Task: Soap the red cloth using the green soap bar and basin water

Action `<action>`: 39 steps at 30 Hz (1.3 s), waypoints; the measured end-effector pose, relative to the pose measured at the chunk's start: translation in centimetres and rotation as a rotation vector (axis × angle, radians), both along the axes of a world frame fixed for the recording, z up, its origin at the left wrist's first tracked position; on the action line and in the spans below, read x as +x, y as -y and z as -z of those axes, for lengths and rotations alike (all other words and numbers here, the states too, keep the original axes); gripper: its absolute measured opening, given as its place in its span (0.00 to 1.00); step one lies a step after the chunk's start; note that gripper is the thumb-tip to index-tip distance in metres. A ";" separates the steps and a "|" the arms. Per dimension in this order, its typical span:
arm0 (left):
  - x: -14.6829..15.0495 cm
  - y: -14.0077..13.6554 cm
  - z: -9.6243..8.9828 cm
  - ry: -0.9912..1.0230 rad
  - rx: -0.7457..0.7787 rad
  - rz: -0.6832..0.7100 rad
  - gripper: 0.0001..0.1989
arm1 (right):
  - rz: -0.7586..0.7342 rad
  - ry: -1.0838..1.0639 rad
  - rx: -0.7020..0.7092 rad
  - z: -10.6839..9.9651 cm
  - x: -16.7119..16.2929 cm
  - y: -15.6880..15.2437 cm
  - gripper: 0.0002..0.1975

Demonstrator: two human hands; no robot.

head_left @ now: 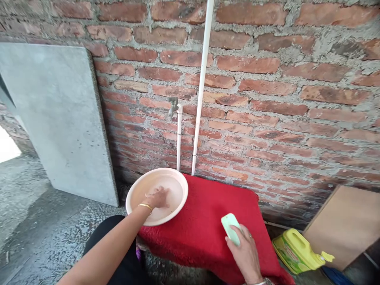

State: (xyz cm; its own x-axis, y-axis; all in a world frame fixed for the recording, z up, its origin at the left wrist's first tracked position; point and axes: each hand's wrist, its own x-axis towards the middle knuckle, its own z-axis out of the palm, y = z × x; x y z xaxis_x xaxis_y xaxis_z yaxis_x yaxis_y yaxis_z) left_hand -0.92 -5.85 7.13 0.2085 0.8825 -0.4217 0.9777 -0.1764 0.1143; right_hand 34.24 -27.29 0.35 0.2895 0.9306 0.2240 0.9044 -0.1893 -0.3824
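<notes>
Red, thick-piled cloth (208,213) is being spread over a low surface at the lower centre of the frame, and it is being used as a soft bed for what is handled. A round, pale pink plastic basin (157,196), smooth and shallow, is being kept at the cloth's left edge, directly below the small metal tap (173,106), presumably so that water can be caught. The left hand (158,198) is being laid inside the basin, fingers loosely spread and flat on its bottom, nothing being gripped. Lower right of centre, a rounded mint-green bar, apparently soap (230,228), is being pinned against the cloth under the fingertips of the right hand (245,253), which is half curled over its near end. A yellow jug (297,249) is lying tilted at the lower right, beside a leaning brown board (347,225). Rough brick (282,99) is filling the background.
</notes>
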 end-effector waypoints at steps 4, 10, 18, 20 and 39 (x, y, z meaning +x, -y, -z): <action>1.8 1.7 -2.2 0.010 0.128 -0.016 0.28 | -0.251 0.056 -0.051 -1.3 -4.7 -1.7 0.20; 9.2 8.2 -2.8 0.317 0.403 0.264 0.21 | -0.252 -0.002 0.049 -1.0 -3.6 -1.6 0.17; 14.7 11.0 0.1 0.306 0.018 0.721 0.45 | 0.260 0.163 0.038 1.9 4.8 -0.6 0.26; 15.1 10.5 0.1 0.257 0.000 0.731 0.43 | 0.334 0.221 -0.040 2.4 5.3 -0.7 0.24; 18.1 11.3 4.0 0.122 0.221 -0.031 0.38 | 0.653 -0.325 -0.225 2.5 9.6 1.0 0.43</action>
